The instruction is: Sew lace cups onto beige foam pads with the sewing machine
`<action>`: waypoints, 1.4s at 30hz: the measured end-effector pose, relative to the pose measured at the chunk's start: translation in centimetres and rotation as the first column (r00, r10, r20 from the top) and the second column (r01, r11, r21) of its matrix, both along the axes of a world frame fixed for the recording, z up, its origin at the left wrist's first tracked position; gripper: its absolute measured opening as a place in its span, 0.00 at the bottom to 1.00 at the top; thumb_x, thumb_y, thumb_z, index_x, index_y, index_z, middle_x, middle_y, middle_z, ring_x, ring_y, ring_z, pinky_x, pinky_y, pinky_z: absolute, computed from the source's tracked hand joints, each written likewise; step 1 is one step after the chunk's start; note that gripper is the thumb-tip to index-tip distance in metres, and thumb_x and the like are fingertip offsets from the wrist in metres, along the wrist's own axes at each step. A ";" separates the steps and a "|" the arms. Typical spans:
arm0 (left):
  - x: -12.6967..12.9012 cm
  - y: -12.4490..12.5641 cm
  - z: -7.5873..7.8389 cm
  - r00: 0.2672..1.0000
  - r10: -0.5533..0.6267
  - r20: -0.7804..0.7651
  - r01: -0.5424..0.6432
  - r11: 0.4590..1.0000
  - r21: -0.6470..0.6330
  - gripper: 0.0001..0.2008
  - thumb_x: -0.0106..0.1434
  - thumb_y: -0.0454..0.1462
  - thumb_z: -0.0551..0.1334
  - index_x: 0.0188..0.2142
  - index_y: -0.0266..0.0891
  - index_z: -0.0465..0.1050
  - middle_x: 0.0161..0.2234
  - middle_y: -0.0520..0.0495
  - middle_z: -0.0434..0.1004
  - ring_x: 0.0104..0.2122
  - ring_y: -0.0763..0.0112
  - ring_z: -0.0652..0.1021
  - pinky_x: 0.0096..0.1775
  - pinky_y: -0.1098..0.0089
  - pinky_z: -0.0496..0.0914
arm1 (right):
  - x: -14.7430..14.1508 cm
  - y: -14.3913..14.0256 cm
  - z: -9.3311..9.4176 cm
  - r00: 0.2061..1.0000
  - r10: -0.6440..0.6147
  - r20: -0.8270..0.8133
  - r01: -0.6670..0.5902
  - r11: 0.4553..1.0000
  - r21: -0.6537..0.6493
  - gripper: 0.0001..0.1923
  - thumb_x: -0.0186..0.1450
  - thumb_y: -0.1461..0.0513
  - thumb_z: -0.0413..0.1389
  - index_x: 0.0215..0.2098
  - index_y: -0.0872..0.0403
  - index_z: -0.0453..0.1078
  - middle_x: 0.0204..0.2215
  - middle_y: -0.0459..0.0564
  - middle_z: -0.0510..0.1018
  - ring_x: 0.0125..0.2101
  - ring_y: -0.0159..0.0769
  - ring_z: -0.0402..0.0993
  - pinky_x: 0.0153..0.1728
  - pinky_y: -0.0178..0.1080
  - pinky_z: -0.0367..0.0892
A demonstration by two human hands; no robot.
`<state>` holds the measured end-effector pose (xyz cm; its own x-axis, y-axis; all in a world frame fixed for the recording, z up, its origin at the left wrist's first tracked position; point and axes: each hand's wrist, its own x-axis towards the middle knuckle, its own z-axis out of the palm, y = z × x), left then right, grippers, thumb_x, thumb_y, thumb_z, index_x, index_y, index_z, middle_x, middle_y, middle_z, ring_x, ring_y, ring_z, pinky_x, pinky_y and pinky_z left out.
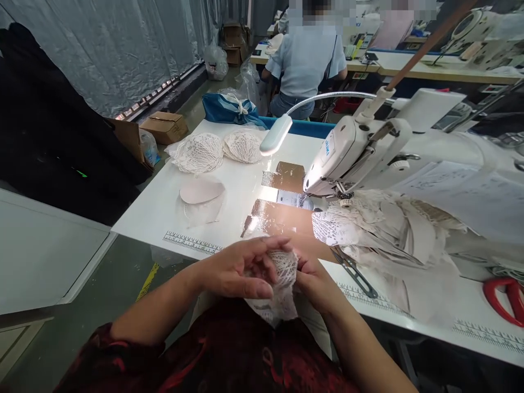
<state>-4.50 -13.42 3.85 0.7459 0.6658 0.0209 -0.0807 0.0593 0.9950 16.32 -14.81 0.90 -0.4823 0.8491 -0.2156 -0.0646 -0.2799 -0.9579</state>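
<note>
A white lace cup piece (285, 271) is between my hands, low in front of my body at the table's near edge. My left hand (241, 270) curves round its left side, fingers bent over the lace and thumb stretched along the front. At the right edge, my right hand (313, 278) grips the fabric, its fingertips partly hidden behind the lace. Just beyond is the white sewing machine (339, 153), its lamp lighting the needle plate (292, 199). To the right of my right hand lie small thread snips (355, 273).
Two lace cups (198, 153) sit at the table's far left, with a plain beige cup piece (201, 191) nearer. Lace and fabric pieces (393, 229) are heaped beneath the machine arm. Red-handled scissors (507, 300) lie far right. Another person (305, 60) sits ahead, back turned.
</note>
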 end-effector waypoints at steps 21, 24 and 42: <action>1.7 -3.5 -2.9 0.810 0.587 -0.015 -0.550 0.750 -0.367 0.16 0.56 0.44 0.67 0.37 0.34 0.77 0.33 0.47 0.79 0.35 0.66 0.76 0.41 0.68 0.69 | 1.7 -2.2 -1.0 0.936 -0.333 -0.115 0.337 0.942 0.013 0.18 0.58 0.47 0.59 0.28 0.52 0.71 0.23 0.45 0.73 0.25 0.34 0.67 0.27 0.36 0.63; 2.6 -4.5 -3.1 0.739 0.669 0.077 -0.522 0.641 -0.562 0.21 0.61 0.51 0.60 0.43 0.36 0.75 0.36 0.45 0.80 0.41 0.61 0.77 0.45 0.64 0.70 | 1.9 -3.4 -0.6 0.938 -0.337 -0.080 0.344 0.932 0.112 0.12 0.56 0.54 0.64 0.26 0.53 0.70 0.22 0.42 0.71 0.24 0.30 0.64 0.26 0.33 0.60; 0.1 -6.0 -2.6 0.800 0.600 -0.023 -0.600 0.796 -0.081 0.01 0.55 0.33 0.63 0.29 0.37 0.73 0.30 0.49 0.75 0.30 0.73 0.73 0.36 0.72 0.67 | 2.9 -3.0 -0.5 0.881 -0.391 -0.266 0.396 0.917 -0.038 0.11 0.52 0.58 0.67 0.25 0.52 0.71 0.22 0.42 0.73 0.22 0.28 0.65 0.25 0.33 0.62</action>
